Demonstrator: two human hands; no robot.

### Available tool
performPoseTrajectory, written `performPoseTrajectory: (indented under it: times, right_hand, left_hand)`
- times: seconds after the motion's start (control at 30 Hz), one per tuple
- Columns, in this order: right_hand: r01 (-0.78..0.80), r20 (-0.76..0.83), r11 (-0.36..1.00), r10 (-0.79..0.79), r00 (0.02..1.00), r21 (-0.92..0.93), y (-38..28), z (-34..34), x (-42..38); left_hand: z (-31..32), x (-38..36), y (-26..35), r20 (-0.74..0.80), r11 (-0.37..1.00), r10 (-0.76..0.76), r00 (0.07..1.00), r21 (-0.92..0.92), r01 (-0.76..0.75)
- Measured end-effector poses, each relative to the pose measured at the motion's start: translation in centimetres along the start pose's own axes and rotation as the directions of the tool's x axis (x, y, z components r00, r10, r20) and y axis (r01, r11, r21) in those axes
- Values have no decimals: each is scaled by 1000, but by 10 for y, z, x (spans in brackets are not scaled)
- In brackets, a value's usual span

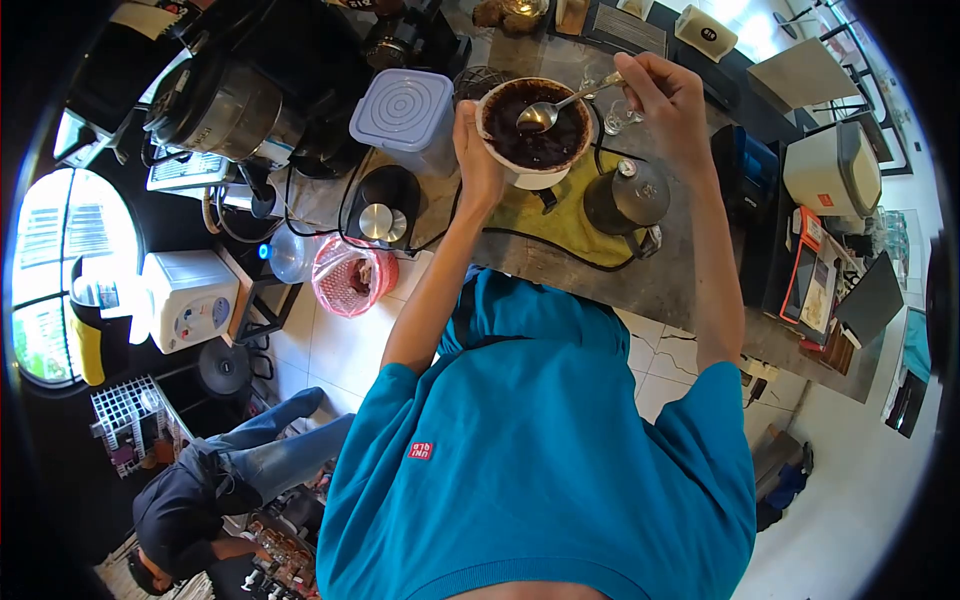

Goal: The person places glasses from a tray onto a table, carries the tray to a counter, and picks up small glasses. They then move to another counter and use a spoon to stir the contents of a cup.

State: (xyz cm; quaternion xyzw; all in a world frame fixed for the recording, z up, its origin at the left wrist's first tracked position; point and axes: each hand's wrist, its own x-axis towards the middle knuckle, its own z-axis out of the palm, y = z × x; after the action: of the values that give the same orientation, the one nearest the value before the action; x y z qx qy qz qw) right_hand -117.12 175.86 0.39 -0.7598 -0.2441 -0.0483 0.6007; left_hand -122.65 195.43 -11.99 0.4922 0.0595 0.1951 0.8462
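Observation:
My left hand [480,165] is closed round the left side of a white coffee dripper [536,168] above the table. Dark brown wet contents [560,148], which look like coffee grounds, fill it and smear its inner wall. Between the fingertips of my right hand [668,105] is the handle of a metal spoon [537,118], whose bowl is tilted inside the dripper. A dark grey kettle [628,200] stands below my right hand on a yellow-green cloth [577,237]. Fingers of my left hand are partly hidden behind the dripper.
A lidded plastic tub [403,110] and a black grinder-like device [384,212] stand left on the table [690,290]. A coffee machine [225,110] is further left. Below is a red-and-white bin [350,280]. Another person [215,480] sits at lower left. A boxy appliance [830,170] stands right.

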Motion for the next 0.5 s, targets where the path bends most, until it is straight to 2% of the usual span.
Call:
performPoseTrajectory:
  times: [0.07,0.2,0.37,0.5]
  right_hand:
    - [87,-17,993,-88,996,-81,0,-1,1]
    - [67,-8,978,-70,998,-198,-4,2,-1]
    - [108,-22,937,-123,992,-332,10,9,-3]
    - [6,12,964,-3,1000,-266,29,14,-9]
  left_hand:
    - [0,1,0,2,1000,-8,1000,-16,8]
    - [-5,8,-7,11,999,32,999,22,-32]
    - [-6,8,-3,33,997,57,998,51,-59]
    - [-5,5,2,21,998,47,999,30,-48]
